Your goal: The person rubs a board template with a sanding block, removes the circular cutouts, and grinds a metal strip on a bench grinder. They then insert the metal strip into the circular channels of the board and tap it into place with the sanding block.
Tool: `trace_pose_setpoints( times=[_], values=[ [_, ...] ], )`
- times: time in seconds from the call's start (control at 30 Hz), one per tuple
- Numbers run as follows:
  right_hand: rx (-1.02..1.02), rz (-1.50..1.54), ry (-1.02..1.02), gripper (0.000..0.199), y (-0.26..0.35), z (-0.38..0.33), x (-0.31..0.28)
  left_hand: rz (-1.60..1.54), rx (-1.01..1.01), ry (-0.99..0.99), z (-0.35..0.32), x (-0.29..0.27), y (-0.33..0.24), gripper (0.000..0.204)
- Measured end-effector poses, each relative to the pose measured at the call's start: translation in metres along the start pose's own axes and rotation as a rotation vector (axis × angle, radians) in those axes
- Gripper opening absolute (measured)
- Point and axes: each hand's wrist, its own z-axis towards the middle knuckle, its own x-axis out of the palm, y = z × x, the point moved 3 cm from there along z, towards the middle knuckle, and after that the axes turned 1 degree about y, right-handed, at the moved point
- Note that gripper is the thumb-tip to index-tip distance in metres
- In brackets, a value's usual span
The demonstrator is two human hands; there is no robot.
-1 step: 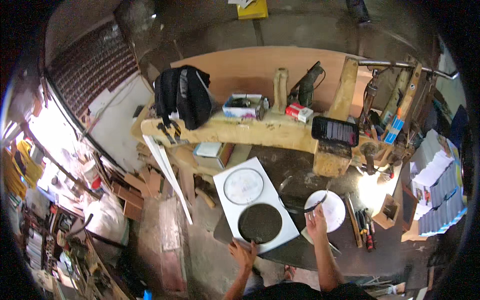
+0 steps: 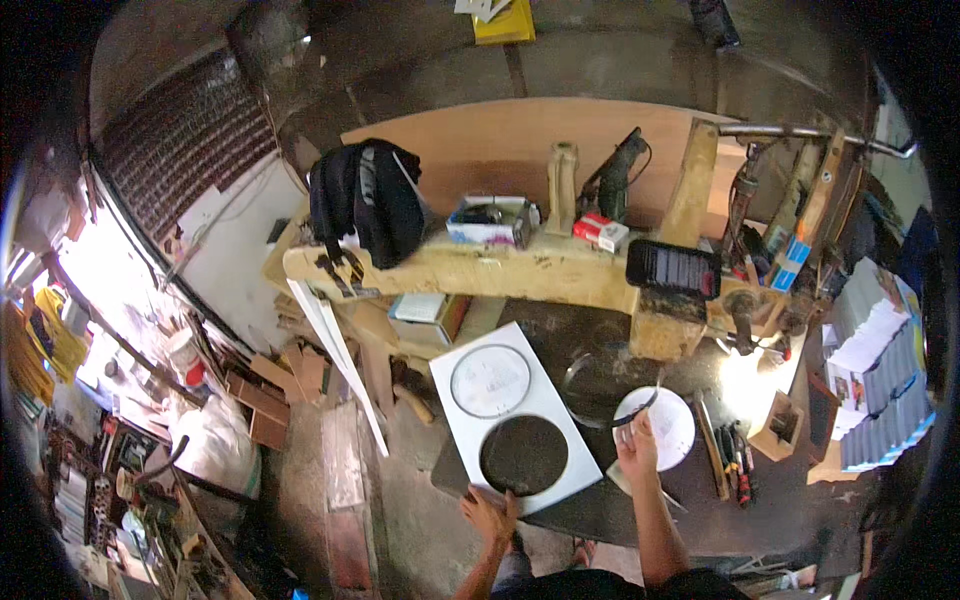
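White board (image 2: 515, 420), one round hole showing dark. White disc (image 2: 655, 425) on a dark table (image 2: 600, 505). Black bag (image 2: 365, 200) hung on a pale yellow beam (image 2: 480, 270). Red-and-white box (image 2: 600, 232); yellow box (image 2: 503, 22).

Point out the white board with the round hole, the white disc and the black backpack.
white board (image 2: 540, 395), head view, bare strip between its circles
white disc (image 2: 668, 422), head view, its centre
black backpack (image 2: 372, 205), head view, its front
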Motion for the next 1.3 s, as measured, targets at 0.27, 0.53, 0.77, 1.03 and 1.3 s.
trace_pose_setpoints(
  times=[0.27,0.53,0.77,1.03,1.3],
  values=[
    [-0.178,0.091,0.048,0.008,0.011,0.103,-0.015,0.066,0.124,0.129,0.050,0.011,0.069,0.104],
    [-0.442,-1.414,-0.514,0.046,0.065,0.118,-0.036,-0.295,0.223,0.450,0.131,-0.012,0.111,0.109],
    [-0.415,-2.224,-1.101,0.105,0.102,-0.011,-0.025,0.354,0.420,0.327,0.158,-0.013,0.069,0.079],
    [-0.307,-1.837,-0.795,0.096,0.108,-0.032,-0.072,-0.254,0.162,1.057,0.060,0.077,-0.187,0.079],
    [-0.298,-1.664,-0.393,0.059,0.131,-0.032,-0.122,-0.370,0.227,1.006,0.022,0.119,-0.231,0.073]
  ],
)
